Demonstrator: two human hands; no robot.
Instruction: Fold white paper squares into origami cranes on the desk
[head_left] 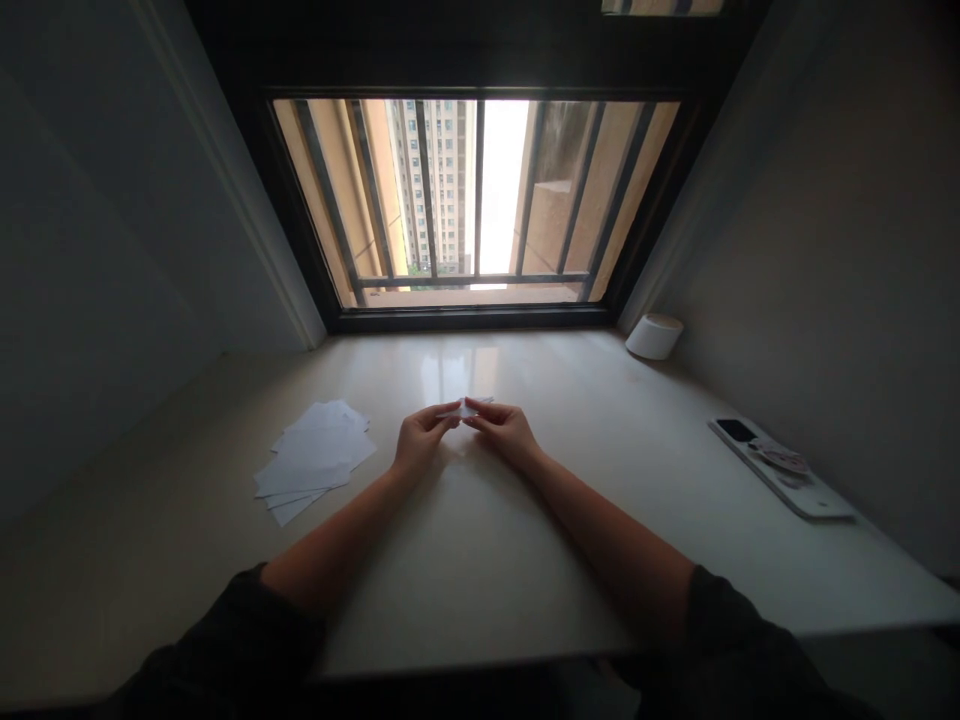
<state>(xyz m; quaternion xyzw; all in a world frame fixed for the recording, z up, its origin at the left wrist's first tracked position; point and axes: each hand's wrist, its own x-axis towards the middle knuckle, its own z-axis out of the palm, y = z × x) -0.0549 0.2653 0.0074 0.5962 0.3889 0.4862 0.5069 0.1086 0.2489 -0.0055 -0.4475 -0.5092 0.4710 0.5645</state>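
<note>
Both hands meet over the middle of the pale countertop, pinching a small folded piece of white paper (468, 408) between them. My left hand (421, 436) grips its left end with thumb and fingertips. At the right end, my right hand (507, 430) is closed on the same piece, and a thin tip of it sticks out beyond the fingers. Much of the paper is hidden by the fingers, so its exact shape is hard to make out. Left of my left hand lies a loose, fanned pile of white paper sheets (315, 455).
The countertop (465, 560) runs up to a dark-framed window (472, 320) with bars outside. A white cylinder-like object (655, 337) stands at the back right corner. A phone in a light case (780, 470) lies near the right wall. The counter's front edge is close to my body.
</note>
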